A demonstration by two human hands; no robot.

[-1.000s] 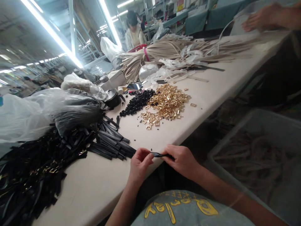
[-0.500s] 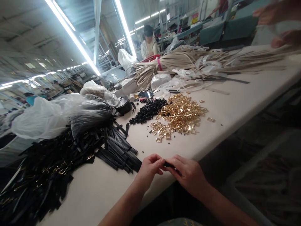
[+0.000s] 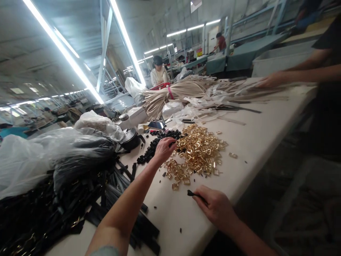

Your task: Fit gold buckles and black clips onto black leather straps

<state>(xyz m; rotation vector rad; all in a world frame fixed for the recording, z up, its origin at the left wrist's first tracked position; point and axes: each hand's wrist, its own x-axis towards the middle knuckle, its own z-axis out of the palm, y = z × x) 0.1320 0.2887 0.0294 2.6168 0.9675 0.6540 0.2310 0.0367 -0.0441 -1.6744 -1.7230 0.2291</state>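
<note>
My right hand (image 3: 213,206) is closed around a black strap (image 3: 190,193), whose folded end pokes out past the fingertips above the front of the table. Farther forward, my left hand (image 3: 164,149) reaches in where a pile of small black loops (image 3: 149,151) meets a heap of gold rectangular buckles (image 3: 199,145). Its fingers are pinched together, with something dark at their tips that I cannot make out. Black strap pieces (image 3: 149,227) lie under and beside my left forearm.
Plastic-wrapped bundles (image 3: 82,149) and a tangle of black straps with gold buckles (image 3: 39,220) fill the left. Behind stand a black round container (image 3: 130,138), a phone (image 3: 156,125) and beige strips (image 3: 183,89). At right, a co-worker's hand (image 3: 271,79) touches the strips.
My hands have parted. The left has gone forward from the strap to the black loops and buckles, while the right keeps the strap. A co-worker's arms moved down onto the beige strips; my view shifted.
</note>
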